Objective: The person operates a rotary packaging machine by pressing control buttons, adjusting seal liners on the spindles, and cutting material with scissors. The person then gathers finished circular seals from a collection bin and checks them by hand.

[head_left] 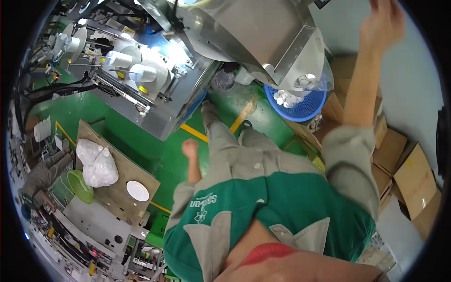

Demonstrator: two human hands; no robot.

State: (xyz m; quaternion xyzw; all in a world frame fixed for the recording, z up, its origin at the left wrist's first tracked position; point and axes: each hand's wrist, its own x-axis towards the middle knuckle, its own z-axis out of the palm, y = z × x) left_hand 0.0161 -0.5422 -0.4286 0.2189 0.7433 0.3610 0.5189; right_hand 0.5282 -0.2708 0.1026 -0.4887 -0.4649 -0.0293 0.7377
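Observation:
My right hand point(383, 26) is raised high at the upper right, in front of the pale wall, with its arm stretched out. It is smeared by motion and its fingertips run into the dark rim, so what it touches or holds, if anything, is hidden. My left hand point(190, 148) hangs low beside my left hip over the green floor, its fingers curled in and nothing visible in them. Nearest to my right arm are a metal chute point(263, 28) and a blue plastic basket point(300, 112) with several white round pieces point(287, 99) in it.
Open cardboard boxes point(416, 176) crowd the wall at right. A machine point(155, 115) with white rolls point(142, 73) stands at upper left. On a wooden table point(123, 171) lie white plastic bags point(97, 163) and a white round plate point(137, 191), beside a green basket point(80, 187). Another person point(44, 176) works far left.

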